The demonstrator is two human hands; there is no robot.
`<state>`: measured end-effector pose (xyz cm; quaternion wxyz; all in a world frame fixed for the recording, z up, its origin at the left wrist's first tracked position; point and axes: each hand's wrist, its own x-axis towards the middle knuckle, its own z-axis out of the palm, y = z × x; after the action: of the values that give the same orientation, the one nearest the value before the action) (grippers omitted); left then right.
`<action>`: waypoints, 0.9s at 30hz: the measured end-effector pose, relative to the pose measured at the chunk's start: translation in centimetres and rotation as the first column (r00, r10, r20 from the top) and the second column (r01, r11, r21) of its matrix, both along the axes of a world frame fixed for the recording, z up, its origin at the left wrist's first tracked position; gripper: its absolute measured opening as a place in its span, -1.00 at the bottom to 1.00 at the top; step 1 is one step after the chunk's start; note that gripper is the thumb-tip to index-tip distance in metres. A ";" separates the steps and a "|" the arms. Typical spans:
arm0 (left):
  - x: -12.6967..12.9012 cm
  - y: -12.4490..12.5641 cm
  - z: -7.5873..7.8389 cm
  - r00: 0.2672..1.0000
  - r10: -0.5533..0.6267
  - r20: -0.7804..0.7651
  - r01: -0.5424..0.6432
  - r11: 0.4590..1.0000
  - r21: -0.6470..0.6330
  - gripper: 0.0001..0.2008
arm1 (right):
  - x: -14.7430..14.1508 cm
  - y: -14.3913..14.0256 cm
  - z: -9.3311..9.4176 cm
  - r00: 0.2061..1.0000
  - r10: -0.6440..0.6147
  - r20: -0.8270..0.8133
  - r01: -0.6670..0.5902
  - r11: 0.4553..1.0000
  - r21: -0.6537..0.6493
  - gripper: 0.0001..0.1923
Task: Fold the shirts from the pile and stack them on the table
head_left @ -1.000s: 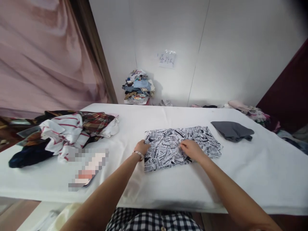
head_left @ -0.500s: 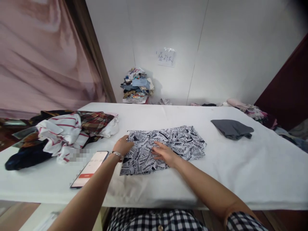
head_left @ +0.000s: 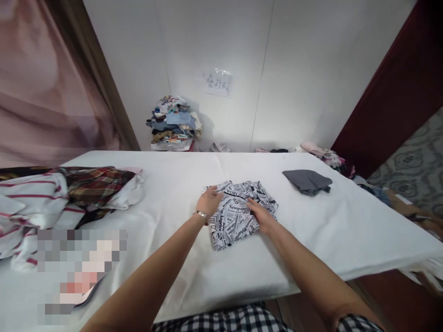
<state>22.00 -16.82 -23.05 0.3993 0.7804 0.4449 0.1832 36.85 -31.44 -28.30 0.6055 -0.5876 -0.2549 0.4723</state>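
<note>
Near the middle of the white table [head_left: 238, 272], a folded newspaper-print cloth [head_left: 231, 228] lies between the person's two hands. Its long axis appears to run left to right, the near edge slanting away toward the far right; the "Newspaper" lettering stands with its tops toward the far side. On the left edge rests the left hand [head_left: 208, 202], fingers loosely bent and fairly close together; whether it pinches the cloth I cannot tell. The right hand [head_left: 262, 216] curves narrowly over the right part, its grip equally unclear. Farther right, well apart, sits a folded grey cloth [head_left: 307, 180].
</note>
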 end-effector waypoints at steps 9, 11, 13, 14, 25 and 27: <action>-2.0 2.6 -3.8 0.955 0.030 -0.294 0.011 0.991 0.136 -0.35 | -0.5 0.2 -0.3 0.865 0.096 0.492 0.007 0.979 -0.204 -0.10; -2.1 2.7 -4.1 0.944 0.011 -0.331 0.038 0.989 0.142 -0.34 | -0.5 -0.2 -0.4 0.876 0.086 0.474 -0.013 0.988 -0.155 -0.11; -2.2 3.0 -4.1 0.935 0.007 -0.354 0.050 0.987 0.153 -0.34 | -0.2 -1.3 -0.6 0.912 0.023 0.410 0.014 0.996 -0.086 -0.15; -2.2 3.2 -4.0 0.933 0.006 -0.359 0.055 0.985 0.161 -0.34 | -0.1 -2.2 -0.7 0.932 -0.035 0.360 0.060 0.996 -0.059 -0.19; 6.2 6.4 -2.6 0.856 -0.282 -0.433 0.432 0.850 0.300 -0.39 | -4.0 -9.8 0.9 0.900 -0.289 -0.327 0.204 0.941 -0.271 -0.70; 8.1 7.2 -3.0 0.832 -0.327 -0.448 0.459 0.861 0.222 -0.37 | -4.7 -8.2 1.2 0.882 -0.281 -0.378 0.200 0.950 -0.240 -0.73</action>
<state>30.10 -9.57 -26.04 0.1982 0.9305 0.3079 0.0042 32.19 -39.67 -27.05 0.6394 -0.5594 -0.0005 0.5276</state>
